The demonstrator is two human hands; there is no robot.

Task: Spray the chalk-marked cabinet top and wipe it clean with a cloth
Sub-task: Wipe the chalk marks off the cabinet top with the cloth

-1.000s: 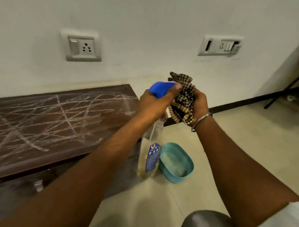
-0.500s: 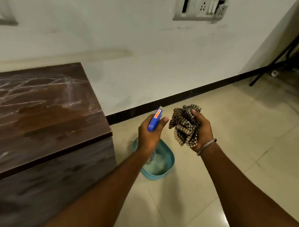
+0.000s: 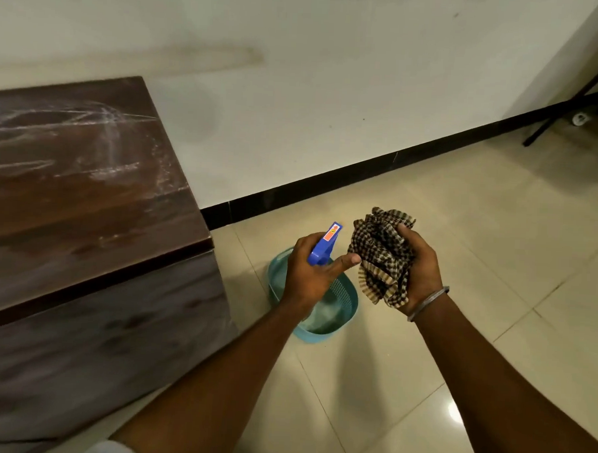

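The dark wooden cabinet top [image 3: 86,189] fills the left, with smeared white chalk lines across its far part. My left hand [image 3: 309,274] grips the blue head of a spray bottle [image 3: 324,244], held low over a teal basket [image 3: 342,307] on the floor; the bottle's body is hidden behind the hand. My right hand [image 3: 419,266], with a metal bangle on the wrist, holds a bunched brown-and-cream checked cloth [image 3: 382,257] just right of the bottle. Both hands are to the right of the cabinet, off its top.
A cream tiled floor [image 3: 457,336] spreads to the right. A white wall with a black skirting [image 3: 361,171] runs behind. Dark metal legs [image 3: 570,108] stand at the far right corner.
My view has swung right and down; the wall sockets have left the frame. Both hands have dropped from chest height to low over the teal basket, still holding bottle and cloth.
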